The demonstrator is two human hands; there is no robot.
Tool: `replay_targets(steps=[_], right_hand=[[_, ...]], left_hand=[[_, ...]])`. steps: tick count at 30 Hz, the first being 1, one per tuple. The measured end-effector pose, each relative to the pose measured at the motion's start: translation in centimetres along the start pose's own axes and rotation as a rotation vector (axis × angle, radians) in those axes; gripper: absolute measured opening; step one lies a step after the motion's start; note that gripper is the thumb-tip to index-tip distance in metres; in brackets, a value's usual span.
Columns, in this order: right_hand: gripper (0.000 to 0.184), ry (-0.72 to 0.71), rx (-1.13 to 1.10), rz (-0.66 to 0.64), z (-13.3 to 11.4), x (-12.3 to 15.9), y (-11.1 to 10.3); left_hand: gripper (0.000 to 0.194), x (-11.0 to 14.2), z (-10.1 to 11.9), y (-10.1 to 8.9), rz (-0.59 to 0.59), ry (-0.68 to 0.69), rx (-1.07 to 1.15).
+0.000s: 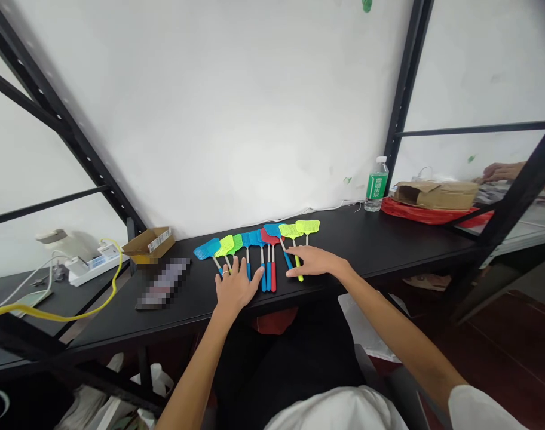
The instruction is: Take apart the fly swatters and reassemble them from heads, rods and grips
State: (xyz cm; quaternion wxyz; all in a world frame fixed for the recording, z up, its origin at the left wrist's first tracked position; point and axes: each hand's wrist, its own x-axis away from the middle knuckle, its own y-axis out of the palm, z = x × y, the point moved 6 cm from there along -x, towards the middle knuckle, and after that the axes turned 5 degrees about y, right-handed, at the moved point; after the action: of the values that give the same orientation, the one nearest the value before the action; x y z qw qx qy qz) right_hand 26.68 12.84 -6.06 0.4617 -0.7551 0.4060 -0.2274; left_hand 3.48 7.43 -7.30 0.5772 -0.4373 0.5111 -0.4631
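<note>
Several small fly swatters [259, 245] in blue, green, yellow and red lie side by side on a black table [380, 239]. My left hand [235, 288] lies flat and open over the handles of the left swatters, fingers spread, a ring on one finger. Over the handles of the right swatters rests my right hand [312, 261], also flat and open, its fingertips touching a yellow handle [298, 266] and a blue handle [288, 260]. Neither hand grips anything.
A small open cardboard box [147, 243] and a blurred flat object [164, 283] sit left of the swatters. A power strip [93, 266] with a yellow cable lies far left. A water bottle [376, 185], a brown package [436, 194] and another person's hand [501, 172] are at the right. Black shelf posts frame the table.
</note>
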Motion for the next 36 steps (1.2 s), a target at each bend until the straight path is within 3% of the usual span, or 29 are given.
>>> replay_targets(steps=[9,19,26,36], right_hand=[[0.096,-0.019,-0.007,0.02,0.3,-0.3,0.3],[0.1,-0.026,0.029,-0.007,-0.6,0.0,0.3],[0.097,-0.047,-0.005,-0.032,-1.0,0.1,0.3],[0.087,-0.043,0.016,0.004,-0.9,0.4,-0.5]], left_hand=[[0.085,-0.3,0.4,0.5,0.005,0.104,0.025],[0.082,0.2,0.9,0.3,0.09,0.051,0.062],[0.076,0.5,1.2,0.0,0.167,0.124,0.035],[0.064,0.7,1.7,-0.5,0.168,0.181,0.054]])
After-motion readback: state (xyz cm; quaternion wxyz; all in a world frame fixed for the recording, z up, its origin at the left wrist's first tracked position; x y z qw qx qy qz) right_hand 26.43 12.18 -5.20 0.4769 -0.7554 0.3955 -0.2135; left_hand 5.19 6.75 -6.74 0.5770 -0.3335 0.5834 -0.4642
